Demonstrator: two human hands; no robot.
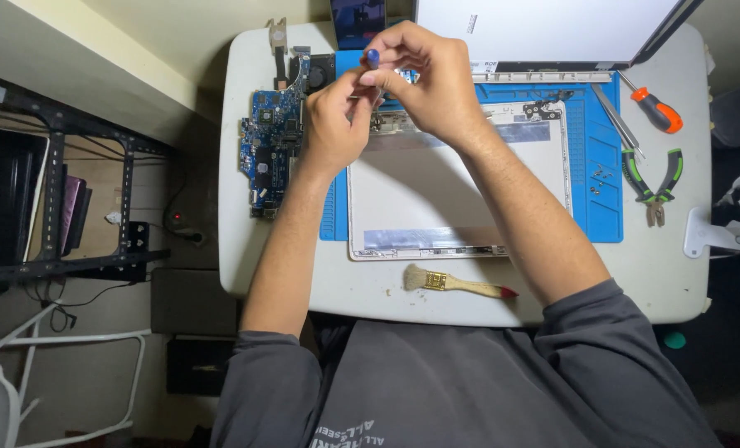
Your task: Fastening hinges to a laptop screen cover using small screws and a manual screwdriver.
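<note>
My right hand (430, 83) grips a small screwdriver with a blue cap (373, 57), held upright over the top left corner of an opened white laptop shell (453, 195). My left hand (335, 120) is right beside it, fingertips pinched at the tool's shaft near the shell's hinge area; the tip is hidden. The shell lies on a blue work mat (598, 178) on a white table (237, 249).
A blue circuit board (270, 149) with a fan lies left of the mat. A paint brush (457, 284) lies at the near edge. Tweezers (619, 120), an orange-handled screwdriver (656, 109) and green-handled pliers (654, 182) sit on the right. A white panel (552, 29) stands at the back.
</note>
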